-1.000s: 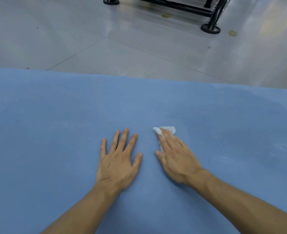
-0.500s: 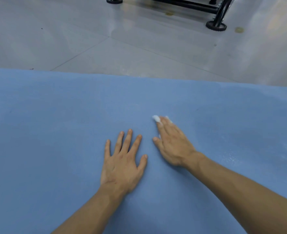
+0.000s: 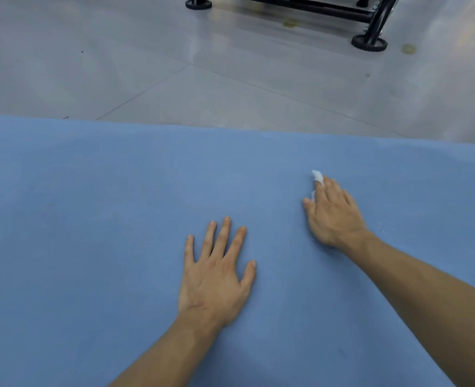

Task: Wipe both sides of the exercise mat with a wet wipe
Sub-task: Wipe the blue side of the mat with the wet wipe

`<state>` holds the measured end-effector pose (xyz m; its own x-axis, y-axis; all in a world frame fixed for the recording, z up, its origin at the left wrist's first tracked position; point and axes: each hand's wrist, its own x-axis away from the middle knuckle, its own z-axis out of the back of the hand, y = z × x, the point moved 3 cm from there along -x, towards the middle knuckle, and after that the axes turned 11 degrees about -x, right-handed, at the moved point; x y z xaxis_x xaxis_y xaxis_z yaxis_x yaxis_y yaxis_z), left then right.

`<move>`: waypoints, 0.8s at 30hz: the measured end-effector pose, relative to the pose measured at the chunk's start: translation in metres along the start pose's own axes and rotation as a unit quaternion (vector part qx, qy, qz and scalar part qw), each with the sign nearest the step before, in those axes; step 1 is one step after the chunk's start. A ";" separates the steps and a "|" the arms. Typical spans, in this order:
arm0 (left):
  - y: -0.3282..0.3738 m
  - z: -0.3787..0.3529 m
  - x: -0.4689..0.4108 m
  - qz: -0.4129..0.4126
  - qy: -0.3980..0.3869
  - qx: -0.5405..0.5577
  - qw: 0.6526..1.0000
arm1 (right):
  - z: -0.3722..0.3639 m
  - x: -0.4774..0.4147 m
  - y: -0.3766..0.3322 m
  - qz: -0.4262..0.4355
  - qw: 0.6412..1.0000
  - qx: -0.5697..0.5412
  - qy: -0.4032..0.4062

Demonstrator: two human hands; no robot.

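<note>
A blue exercise mat [image 3: 91,219] lies flat and fills the lower two thirds of the head view. My left hand [image 3: 216,275] rests palm down on it with the fingers spread and nothing in it. Further out and to the right, my right hand [image 3: 334,213] presses a white wet wipe [image 3: 316,175] onto the mat. Only a small tip of the wipe shows past the fingertips; the rest is hidden under the hand.
Beyond the mat's far edge lies a grey tiled floor [image 3: 175,65]. A black metal frame with round feet [image 3: 368,43] stands at the top right, well away from the mat.
My right hand has slid the wipe away from me and to the right across the mat. The left hand has stayed flat in about the same spot.
</note>
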<state>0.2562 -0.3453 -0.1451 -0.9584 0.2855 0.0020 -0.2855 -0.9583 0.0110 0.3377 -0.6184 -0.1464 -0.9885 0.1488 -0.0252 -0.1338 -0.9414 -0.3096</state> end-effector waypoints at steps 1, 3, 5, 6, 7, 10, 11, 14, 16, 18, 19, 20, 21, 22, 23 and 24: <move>0.000 -0.001 0.000 -0.001 0.001 0.000 1.000 | 0.003 -0.006 0.009 -0.034 0.999 -0.004 -0.003; 0.000 0.000 0.000 0.002 0.008 -0.001 1.000 | 0.005 -0.012 0.010 -0.040 0.999 -0.029 -0.018; 0.001 0.001 0.000 0.005 0.005 -0.001 1.000 | 0.001 -0.007 -0.011 0.044 0.996 -0.070 -0.042; 0.001 0.000 -0.001 0.005 0.002 -0.002 1.000 | -0.003 0.002 -0.026 0.094 0.991 -0.075 -0.064; 0.001 -0.001 -0.001 0.005 0.002 -0.004 1.000 | -0.008 0.012 -0.041 0.137 0.984 -0.072 -0.083; 0.000 0.000 -0.001 0.004 -0.004 -0.001 1.000 | -0.009 0.050 -0.076 0.221 0.965 -0.072 -0.121; 0.000 0.001 -0.001 0.003 -0.005 -0.001 1.000 | -0.007 0.063 -0.082 0.248 0.958 -0.066 -0.131; 0.000 0.001 0.000 -0.003 -0.004 -0.002 1.000 | -0.005 0.088 -0.078 0.299 0.944 -0.011 -0.141; -0.001 0.002 -0.001 0.002 0.001 0.004 1.000 | 0.001 0.083 -0.059 0.264 0.956 0.004 -0.125; 0.000 0.001 0.000 0.005 -0.002 0.004 1.000 | 0.009 0.065 -0.029 0.198 0.976 0.007 -0.094; 0.000 -0.001 0.000 0.003 -0.003 0.002 1.000 | 0.012 0.053 -0.011 0.162 0.983 0.010 -0.080; 0.000 -0.001 0.001 0.001 -0.001 0.000 1.000 | 0.016 0.043 0.007 0.127 0.990 0.014 -0.066; -0.001 -0.001 0.001 0.000 0.000 -0.003 1.000 | 0.019 0.033 0.024 0.095 0.994 0.023 -0.058; 0.000 -0.001 0.000 0.000 -0.001 -0.006 1.000 | 0.023 0.027 0.036 0.069 0.995 0.031 -0.057; 0.000 -0.001 0.000 -0.001 -0.001 -0.009 1.000 | 0.025 0.024 0.042 0.054 0.996 0.037 -0.060; 0.000 -0.002 0.000 -0.002 -0.002 -0.012 1.000 | 0.027 0.024 0.042 0.054 0.996 0.037 -0.062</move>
<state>0.2564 -0.3459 -0.1467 -0.9571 0.2899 0.0056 -0.2899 -0.9570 -0.0134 0.3066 -0.6625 -0.1347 -0.9979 0.0109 0.0644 -0.0262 -0.9702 -0.2410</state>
